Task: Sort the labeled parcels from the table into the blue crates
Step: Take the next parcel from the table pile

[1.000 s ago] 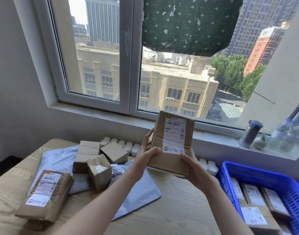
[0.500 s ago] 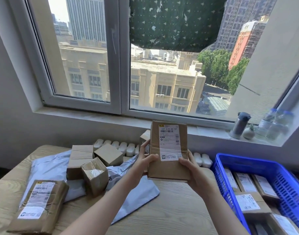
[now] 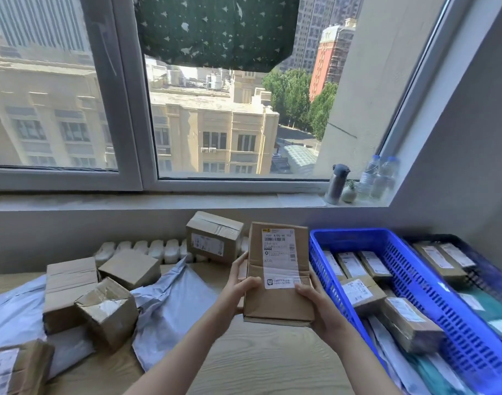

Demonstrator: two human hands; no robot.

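A flat brown cardboard parcel (image 3: 278, 297) with a white shipping label facing me is held upright above the wooden table (image 3: 258, 366). My left hand (image 3: 238, 286) grips its left edge, thumb on the front. My right hand (image 3: 315, 303) grips its lower right corner, thumb by the label. Just to the right stands a blue crate (image 3: 432, 297) holding several labeled parcels. A second, darker crate (image 3: 483, 269) with parcels lies beyond it at the far right.
Several brown boxes (image 3: 70, 292) and grey mailer bags (image 3: 170, 309) lie on the table's left half. Another labeled box (image 3: 212, 238) sits by the wall over a white radiator. A flask (image 3: 336, 185) and bottles (image 3: 379, 178) stand on the windowsill.
Both hands have lowered the parcel and carried it to the right, closer to the blue crate. The view has turned right, showing more of the crates.
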